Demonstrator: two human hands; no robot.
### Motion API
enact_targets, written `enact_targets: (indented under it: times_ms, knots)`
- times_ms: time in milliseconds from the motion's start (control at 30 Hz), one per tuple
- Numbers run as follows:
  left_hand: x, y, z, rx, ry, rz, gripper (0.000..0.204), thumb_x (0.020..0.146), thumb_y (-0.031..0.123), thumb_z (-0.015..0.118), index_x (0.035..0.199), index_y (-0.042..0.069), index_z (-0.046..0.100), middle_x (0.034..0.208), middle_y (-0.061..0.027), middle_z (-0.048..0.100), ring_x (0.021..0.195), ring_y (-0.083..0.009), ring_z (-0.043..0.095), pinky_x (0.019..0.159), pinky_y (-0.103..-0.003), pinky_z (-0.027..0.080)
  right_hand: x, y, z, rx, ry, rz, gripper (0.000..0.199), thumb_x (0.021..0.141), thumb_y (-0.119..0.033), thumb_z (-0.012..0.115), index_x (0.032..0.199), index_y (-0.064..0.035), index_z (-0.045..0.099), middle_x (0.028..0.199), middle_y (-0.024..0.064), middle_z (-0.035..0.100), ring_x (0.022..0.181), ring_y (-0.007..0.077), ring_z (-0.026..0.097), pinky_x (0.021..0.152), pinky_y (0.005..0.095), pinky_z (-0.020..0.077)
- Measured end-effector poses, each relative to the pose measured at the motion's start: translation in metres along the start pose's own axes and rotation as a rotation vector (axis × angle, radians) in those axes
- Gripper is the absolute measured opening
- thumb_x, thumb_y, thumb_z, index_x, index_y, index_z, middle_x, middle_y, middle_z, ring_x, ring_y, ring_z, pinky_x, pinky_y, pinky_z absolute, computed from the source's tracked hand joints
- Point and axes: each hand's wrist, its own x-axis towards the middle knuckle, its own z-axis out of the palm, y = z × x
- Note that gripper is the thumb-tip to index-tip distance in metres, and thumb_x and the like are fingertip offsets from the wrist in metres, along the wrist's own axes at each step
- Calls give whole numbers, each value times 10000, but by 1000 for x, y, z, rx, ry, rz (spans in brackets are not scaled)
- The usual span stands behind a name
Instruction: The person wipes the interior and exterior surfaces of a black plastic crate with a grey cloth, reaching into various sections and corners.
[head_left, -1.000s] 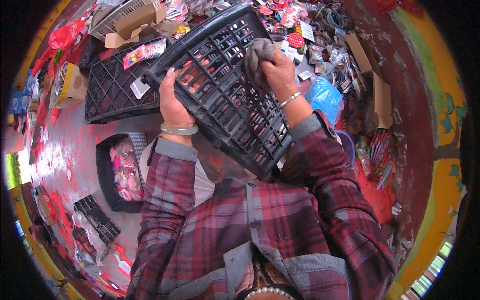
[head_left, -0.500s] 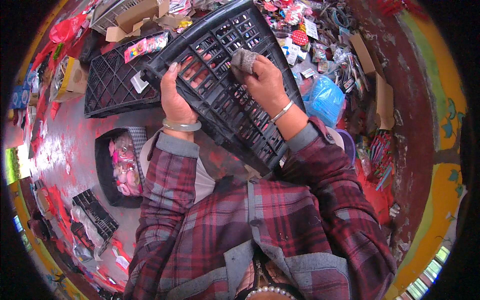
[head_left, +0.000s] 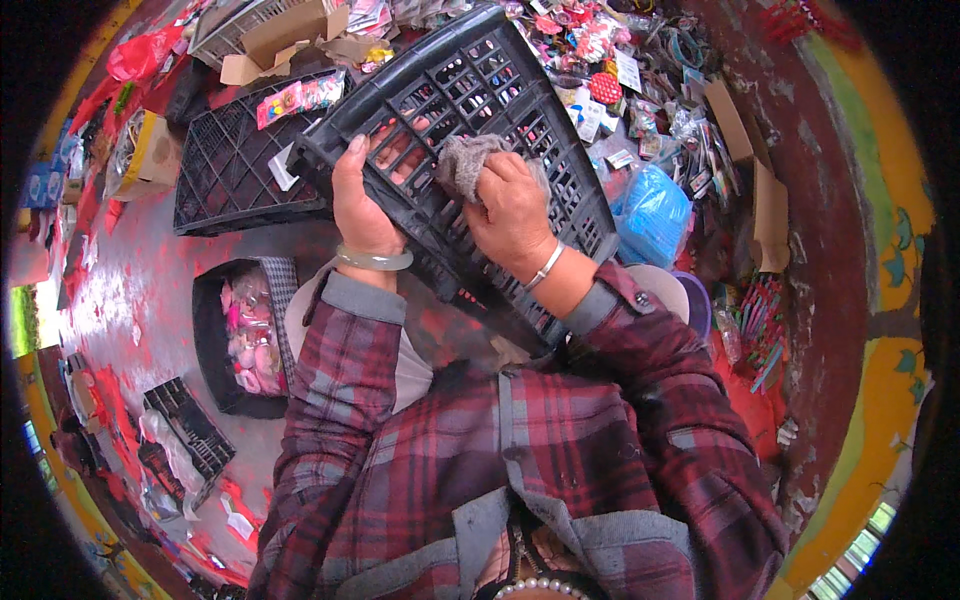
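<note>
A black plastic crate point(head_left: 480, 92) with a slatted grid is held tilted in front of me. My left hand point(head_left: 368, 205) grips its left edge, the thumb on the near side and the fingers showing through the grid openings. In my right hand point(head_left: 512, 212) is a bunched grey cloth point(head_left: 468, 163), pressed against the grid. The fingers of that hand are closed round the cloth. Both wrists wear bangles, and the crate's lower end reaches down close to my lap.
Another black crate point(head_left: 235, 165) lies at the left with a pink packet point(head_left: 300, 98) on it. Below it stands a dark bin point(head_left: 215, 345) of pink items. Mixed small goods, a blue plastic-wrapped bundle point(head_left: 652, 210) and a cardboard box point(head_left: 768, 215) are on the right.
My right hand has moved the cloth slightly down and left over the grid, and more of the cloth shows. The left hand keeps its hold on the crate.
</note>
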Motion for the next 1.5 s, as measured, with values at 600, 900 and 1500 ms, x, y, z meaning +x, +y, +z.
enact_targets:
  times_ms: [600, 900, 1500]
  knots:
    - [1, 1, 1, 69, 22, -30, 501, 880, 333, 328, 1091, -105, 448, 1070, -257, 535, 1024, -305, 525, 920, -393, 401, 11, -24, -10, 664, -315, 448, 85, 662, -36, 534, 721, 5, 579, 778, 94, 602, 743, 205, 575, 690, 320, 456]
    - [1, 2, 2, 16, -68, -58, 467, 819, 231, 459, 1189, -50, 412, 1139, -213, 514, 1064, -312, 505, 914, -421, 403, 21, 84, -75, 1021, 302, 640, 274, 779, -6, 476, 1035, -4, 573, 961, 56, 602, 851, 139, 575, 749, 247, 460]
    - [3, -3, 6, -22, -61, -25, 452, 782, 144, 432, 1198, -29, 403, 1121, -200, 522, 1015, -279, 520, 834, -386, 448, -3, 132, -5, -429, -118, 204, 134, 726, -68, 497, 843, -28, 548, 860, 175, 574, 876, 345, 531, 793, 425, 392]
